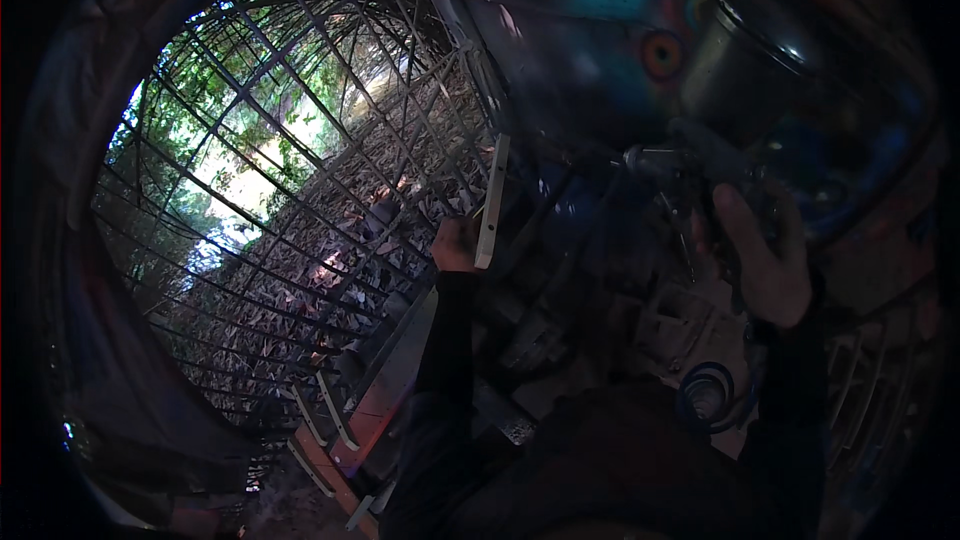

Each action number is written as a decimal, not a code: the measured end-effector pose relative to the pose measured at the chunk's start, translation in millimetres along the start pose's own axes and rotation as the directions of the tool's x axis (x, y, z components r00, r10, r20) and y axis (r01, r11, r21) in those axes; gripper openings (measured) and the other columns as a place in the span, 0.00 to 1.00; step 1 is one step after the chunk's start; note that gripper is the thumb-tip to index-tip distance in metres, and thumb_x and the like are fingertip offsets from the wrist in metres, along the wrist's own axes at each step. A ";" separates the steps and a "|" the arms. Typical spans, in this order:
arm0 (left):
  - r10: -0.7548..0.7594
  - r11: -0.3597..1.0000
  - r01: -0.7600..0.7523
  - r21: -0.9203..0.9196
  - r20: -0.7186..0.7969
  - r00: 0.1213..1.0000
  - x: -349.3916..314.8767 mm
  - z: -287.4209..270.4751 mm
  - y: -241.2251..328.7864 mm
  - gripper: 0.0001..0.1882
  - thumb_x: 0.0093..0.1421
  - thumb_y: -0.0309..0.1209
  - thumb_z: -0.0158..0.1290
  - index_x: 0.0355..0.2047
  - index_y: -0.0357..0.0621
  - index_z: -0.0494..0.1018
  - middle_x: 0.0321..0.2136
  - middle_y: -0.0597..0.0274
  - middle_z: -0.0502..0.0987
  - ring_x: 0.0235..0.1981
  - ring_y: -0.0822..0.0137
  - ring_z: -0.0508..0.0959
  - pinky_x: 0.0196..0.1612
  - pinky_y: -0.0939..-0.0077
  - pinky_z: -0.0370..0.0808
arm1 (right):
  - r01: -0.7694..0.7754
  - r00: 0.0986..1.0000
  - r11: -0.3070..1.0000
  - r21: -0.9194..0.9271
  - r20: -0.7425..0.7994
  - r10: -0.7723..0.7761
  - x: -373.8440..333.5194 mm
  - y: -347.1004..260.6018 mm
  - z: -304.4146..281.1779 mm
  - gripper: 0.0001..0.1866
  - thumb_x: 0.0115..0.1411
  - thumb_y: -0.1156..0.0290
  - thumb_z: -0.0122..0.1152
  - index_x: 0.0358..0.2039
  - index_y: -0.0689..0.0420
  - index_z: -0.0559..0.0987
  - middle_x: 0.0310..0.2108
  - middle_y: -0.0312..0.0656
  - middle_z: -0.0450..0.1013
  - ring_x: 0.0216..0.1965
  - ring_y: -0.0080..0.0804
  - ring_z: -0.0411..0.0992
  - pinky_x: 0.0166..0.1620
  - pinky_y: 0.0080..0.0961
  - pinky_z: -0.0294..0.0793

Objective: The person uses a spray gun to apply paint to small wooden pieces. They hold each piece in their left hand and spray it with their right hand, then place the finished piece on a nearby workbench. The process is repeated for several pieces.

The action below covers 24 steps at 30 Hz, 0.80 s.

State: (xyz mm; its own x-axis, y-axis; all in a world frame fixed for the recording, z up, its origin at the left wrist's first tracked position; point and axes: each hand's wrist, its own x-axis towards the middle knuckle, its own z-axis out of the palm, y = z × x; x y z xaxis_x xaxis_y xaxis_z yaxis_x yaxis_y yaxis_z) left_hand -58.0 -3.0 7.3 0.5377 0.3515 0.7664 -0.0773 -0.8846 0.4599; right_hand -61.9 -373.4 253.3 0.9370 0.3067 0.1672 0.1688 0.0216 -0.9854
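Observation:
My left hand [456,245] grips a narrow pale wooden strip [495,190] near its lower end. The strip stands nearly upright, and small dark holes show along its face. At the right, my right hand [768,265] is wrapped round the handle of a spray gun [690,158], whose nozzle points left towards the strip. A large metal cup [735,70] sits on top of the gun. Some of the fingers on the handle are lost in shadow, and whether the trigger is pressed cannot be made out.
A lattice of thin bars [270,70] fills the left, with leaf-strewn ground beyond. Several pale strips [337,410] lie across an orange-red board [375,425] at lower left. A coiled blue hose [708,395] hangs below my right hand. A dark paint-stained surface [590,30] stands behind.

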 end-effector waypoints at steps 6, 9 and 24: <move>-0.042 0.999 0.042 -0.025 0.006 0.999 -0.1 0.8 2.0 0.09 0.43 0.29 0.58 0.26 0.43 0.72 0.22 0.58 0.73 0.25 0.58 0.77 0.29 0.72 0.72 | 0.013 0.998 0.999 0.044 0.068 -0.016 -2.3 1.6 -4.1 0.14 0.61 0.63 0.54 0.41 0.59 0.71 0.22 0.32 0.70 0.22 0.15 0.67 0.21 0.12 0.62; -0.042 0.999 0.042 -0.008 0.009 0.999 -0.4 0.9 1.4 0.09 0.44 0.29 0.58 0.26 0.43 0.73 0.23 0.58 0.74 0.25 0.59 0.77 0.29 0.72 0.72 | 0.032 0.999 0.999 0.022 0.030 -0.033 -2.1 0.7 -2.0 0.14 0.61 0.63 0.54 0.42 0.59 0.71 0.22 0.31 0.70 0.22 0.14 0.67 0.21 0.12 0.62; -0.052 0.998 0.052 0.029 0.012 0.999 -1.2 1.1 2.3 0.07 0.44 0.28 0.58 0.26 0.44 0.72 0.23 0.57 0.74 0.26 0.56 0.77 0.30 0.70 0.72 | 0.094 0.994 0.995 0.026 0.059 -0.095 -22.3 -5.4 -7.6 0.15 0.60 0.70 0.53 0.46 0.62 0.71 0.23 0.34 0.71 0.23 0.15 0.67 0.24 0.13 0.63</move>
State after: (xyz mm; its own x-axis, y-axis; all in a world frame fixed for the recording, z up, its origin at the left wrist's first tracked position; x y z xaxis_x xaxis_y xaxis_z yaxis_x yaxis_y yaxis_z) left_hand -57.9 -5.7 7.0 0.5511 0.3935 0.7358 -0.0248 -0.8737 0.4858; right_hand -81.4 -387.6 255.1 0.8970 0.3591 0.2578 0.2475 0.0751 -0.9660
